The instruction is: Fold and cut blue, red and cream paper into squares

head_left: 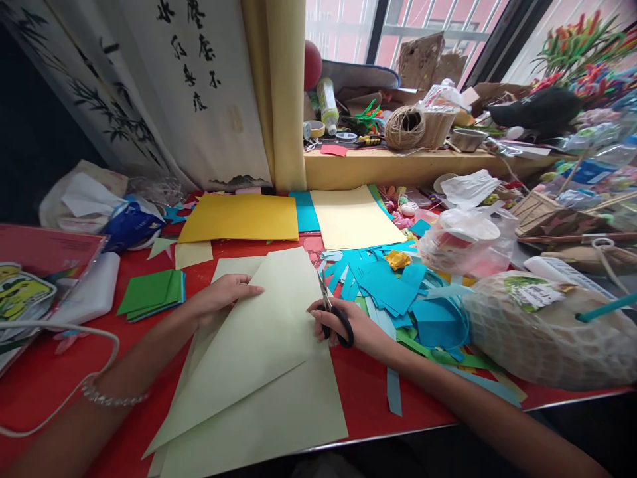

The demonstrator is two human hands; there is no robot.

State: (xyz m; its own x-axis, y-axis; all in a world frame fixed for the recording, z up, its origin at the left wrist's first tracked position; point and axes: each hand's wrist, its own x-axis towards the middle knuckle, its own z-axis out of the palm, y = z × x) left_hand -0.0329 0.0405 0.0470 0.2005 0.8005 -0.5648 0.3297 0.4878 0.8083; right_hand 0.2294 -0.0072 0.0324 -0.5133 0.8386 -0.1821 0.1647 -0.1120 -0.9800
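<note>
A pale green sheet of paper [269, 318] lies folded at a slant on top of other pale green sheets [279, 418] in front of me. My left hand [221, 297] grips its upper left edge, thumb on top and the other fingers underneath. In my right hand [353, 326] are black-handled scissors [324, 290], their blades pointing up and away along the sheet's right edge. The blades look slightly apart. Whether they touch the paper I cannot tell. Blue paper scraps [388, 285] are piled just beyond my right hand.
Yellow card [241, 218] and cream card [353, 216] lie at the back of the red table [358, 398]. Green paper squares [152, 292] are at left, near a white cable [112, 345]. A netted bundle [542, 338] sits at right. Craft supplies crowd the windowsill [368, 161].
</note>
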